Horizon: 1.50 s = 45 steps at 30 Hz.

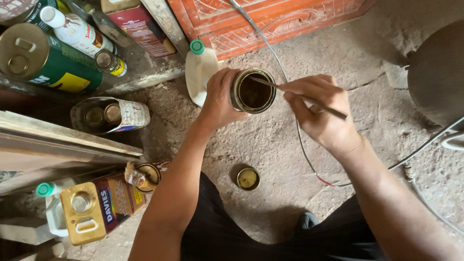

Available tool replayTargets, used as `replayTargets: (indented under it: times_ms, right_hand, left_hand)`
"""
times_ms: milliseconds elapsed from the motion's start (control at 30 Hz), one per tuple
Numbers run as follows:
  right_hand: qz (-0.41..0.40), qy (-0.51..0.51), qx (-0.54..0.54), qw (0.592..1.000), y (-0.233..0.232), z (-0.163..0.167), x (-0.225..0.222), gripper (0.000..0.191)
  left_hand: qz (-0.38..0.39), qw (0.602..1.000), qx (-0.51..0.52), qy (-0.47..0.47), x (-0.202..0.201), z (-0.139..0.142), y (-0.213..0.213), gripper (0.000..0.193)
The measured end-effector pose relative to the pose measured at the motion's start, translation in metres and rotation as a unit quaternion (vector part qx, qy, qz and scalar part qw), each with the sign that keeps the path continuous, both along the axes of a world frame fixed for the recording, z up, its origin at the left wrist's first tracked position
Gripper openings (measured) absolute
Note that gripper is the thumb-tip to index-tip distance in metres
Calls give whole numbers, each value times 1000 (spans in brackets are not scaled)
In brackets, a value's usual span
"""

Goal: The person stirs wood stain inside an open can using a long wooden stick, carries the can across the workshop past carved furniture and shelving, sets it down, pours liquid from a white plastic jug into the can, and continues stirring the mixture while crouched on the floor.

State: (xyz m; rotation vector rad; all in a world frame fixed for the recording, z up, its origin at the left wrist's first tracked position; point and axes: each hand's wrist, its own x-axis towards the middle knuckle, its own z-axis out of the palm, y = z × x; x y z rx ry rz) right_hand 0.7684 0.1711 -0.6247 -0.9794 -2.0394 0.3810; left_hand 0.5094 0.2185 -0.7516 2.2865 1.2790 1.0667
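Black-clad knees fill the bottom edge above the dusty concrete floor. Further out, the left hand wraps around a small round metal can of dark liquid, held just above the floor. Beside it, the right hand pinches a thin wooden stick, its tip dipped inside the can. A round brass-coloured lid lies between the knees.

Small metal tin at centre, its rim dull and stained, glossy dark liquid inside; a thin wooden stick dips in from three o'clock. At six o'clock a brassy metal lid lies on the rough, dusty concrete floor. At eleven o'clock, a smooth white plastic bottle; at twelve, glossy carved orange wood.
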Motion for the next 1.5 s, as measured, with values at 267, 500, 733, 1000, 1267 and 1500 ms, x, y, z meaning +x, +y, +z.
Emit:
replayTargets:
  times_ms: [267, 500, 733, 1000, 1267, 1500]
  right_hand:
    - [8, -33, -20, 999, -6, 7, -6, 8]
    - [-25, -92, 57, 994, -2, 10, -5, 8]
    - [2, -70, 57, 996, -6, 8, -7, 10]
    - [-11, -73, 27, 997, -11, 10, -11, 10]
    - [-42, -6, 32, 999, -22, 35, 7, 5]
    - [-41, -51, 42, 997, -27, 37, 7, 3]
  left_hand:
    - [-5, 1000, 8, 3, 0, -1, 2, 102]
    - [-26, 999, 18, -6, 0, 8, 0, 102]
    - [-26, 999, 20, 21, 3, 17, -2, 91]
    - [1, 996, 88, -18, 9, 2, 7, 111]
    - [71, 994, 68, -51, 4, 16, -3, 118]
    - [74, 985, 132, -80, 9, 30, -6, 115]
